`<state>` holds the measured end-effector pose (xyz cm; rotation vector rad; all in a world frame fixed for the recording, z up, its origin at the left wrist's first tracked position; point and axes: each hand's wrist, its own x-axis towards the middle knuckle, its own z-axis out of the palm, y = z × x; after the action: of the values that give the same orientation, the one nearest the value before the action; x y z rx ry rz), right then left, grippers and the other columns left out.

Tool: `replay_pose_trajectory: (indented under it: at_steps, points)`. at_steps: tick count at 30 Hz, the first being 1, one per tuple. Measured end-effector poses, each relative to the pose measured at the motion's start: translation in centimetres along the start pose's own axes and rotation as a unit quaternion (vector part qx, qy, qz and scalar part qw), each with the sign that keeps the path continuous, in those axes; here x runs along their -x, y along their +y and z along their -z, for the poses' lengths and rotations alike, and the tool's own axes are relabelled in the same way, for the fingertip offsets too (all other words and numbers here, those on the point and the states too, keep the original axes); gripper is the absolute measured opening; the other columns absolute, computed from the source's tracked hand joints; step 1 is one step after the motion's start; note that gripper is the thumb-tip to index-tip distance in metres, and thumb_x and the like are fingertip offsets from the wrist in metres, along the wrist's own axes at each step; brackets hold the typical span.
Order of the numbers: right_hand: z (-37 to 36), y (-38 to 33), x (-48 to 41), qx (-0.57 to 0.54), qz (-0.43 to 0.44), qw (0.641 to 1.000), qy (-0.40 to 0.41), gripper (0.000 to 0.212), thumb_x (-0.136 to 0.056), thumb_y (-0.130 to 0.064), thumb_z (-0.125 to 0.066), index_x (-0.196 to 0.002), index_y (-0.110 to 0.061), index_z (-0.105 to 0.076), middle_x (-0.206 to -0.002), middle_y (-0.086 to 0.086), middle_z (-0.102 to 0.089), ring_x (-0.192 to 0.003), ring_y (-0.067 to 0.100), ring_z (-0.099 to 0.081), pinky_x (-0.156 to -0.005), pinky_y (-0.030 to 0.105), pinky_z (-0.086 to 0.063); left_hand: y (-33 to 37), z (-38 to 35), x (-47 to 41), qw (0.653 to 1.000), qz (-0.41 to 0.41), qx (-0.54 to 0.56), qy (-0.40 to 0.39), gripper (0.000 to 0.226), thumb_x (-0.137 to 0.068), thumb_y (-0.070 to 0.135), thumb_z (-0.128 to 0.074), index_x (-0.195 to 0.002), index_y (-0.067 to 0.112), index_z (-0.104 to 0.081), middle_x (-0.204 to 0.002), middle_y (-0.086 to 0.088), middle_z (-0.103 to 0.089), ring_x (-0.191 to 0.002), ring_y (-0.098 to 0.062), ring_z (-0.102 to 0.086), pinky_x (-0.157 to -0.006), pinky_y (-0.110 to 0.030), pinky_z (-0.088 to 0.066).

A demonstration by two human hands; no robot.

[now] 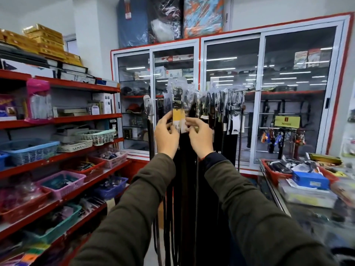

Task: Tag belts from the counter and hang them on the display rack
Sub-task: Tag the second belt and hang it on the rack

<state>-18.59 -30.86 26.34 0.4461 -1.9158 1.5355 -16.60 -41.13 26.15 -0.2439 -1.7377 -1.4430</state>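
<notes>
Left hand [166, 135] and right hand [199, 138] pinch a yellow paper tag [177, 118] on a plastic-sleeved black belt [176, 96]. Below the crowded metal rack bar [247, 88], steadying the tag flat looks wise.

Left: red shelves [63, 120] packed with plastic baskets, light blue [28, 150], pink [61, 182], teal [55, 225], white mesh [96, 136]. Gold boxes [44, 41] stacked on top, black-and-white flat boxes just below them. Back wall: glass cabinet [230, 96] with red trim and sliding doors, boxes and caps inside, yellow sign [287, 121] behind the right pane. Plastic-wrapped mattresses [169, 18] stand upright on the cabinet. Right: red tray [272, 173] full of clutter, blue box [310, 179] beside it.
</notes>
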Motion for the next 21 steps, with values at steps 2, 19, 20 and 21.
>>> replay_pose_trajectory:
  at_steps: [2, 19, 20, 21]
  points:
    - [0.6, 1.9, 1.8, 0.033, 0.038, 0.998, 0.035, 0.039, -0.092, 0.005, -0.046, -0.120, -0.007, -0.070, -0.117, 0.007, -0.073, -0.112, 0.018, -0.068, -0.102, 0.035, -0.053, -1.4, -1.1, 2.1, 0.997, -0.059, -0.046, 0.012, 0.052, -0.096, -0.005, -0.044, -0.145, 0.010, -0.050, -0.152, -0.009, -0.046, -0.142, -0.022, -0.045, -0.118, -0.035, -0.038]
    - [17.6, 19.1, 20.1, 0.470, -0.081, 0.872, 0.106, 0.047, -0.102, -0.034, -0.044, -0.147, -0.024, -0.045, -0.165, 0.004, -0.025, -0.157, 0.029, -0.012, -0.124, 0.054, 0.004, -10.8, -12.9, 25.1, 0.943, -0.118, -0.193, -0.245, 0.051, -0.101, 0.021, -0.045, -0.152, 0.025, -0.039, -0.168, 0.001, -0.018, -0.159, -0.023, -0.001, -0.129, -0.046, -0.006]
    - [19.2, 19.7, 21.0, 0.477, -0.105, 0.865, 0.112, 0.047, -0.101, -0.034, -0.045, -0.146, -0.022, -0.046, -0.165, 0.005, -0.025, -0.157, 0.031, -0.012, -0.124, 0.056, 0.002, -10.7, -13.9, 26.5, 0.940, -0.110, -0.189, -0.260, 0.050, -0.102, 0.021, -0.044, -0.152, 0.024, -0.039, -0.168, 0.001, -0.018, -0.159, -0.024, -0.002, -0.129, -0.046, -0.006]
    - [20.5, 20.1, 21.8, 0.482, -0.128, 0.859, 0.117, 0.046, -0.101, -0.034, -0.046, -0.146, -0.022, -0.047, -0.165, 0.006, -0.025, -0.157, 0.031, -0.011, -0.124, 0.057, 0.001, -10.5, -14.7, 27.6, 0.938, -0.104, -0.187, -0.274, 0.050, -0.102, 0.021, -0.044, -0.152, 0.025, -0.039, -0.168, 0.001, -0.018, -0.159, -0.024, -0.002, -0.129, -0.046, -0.006]
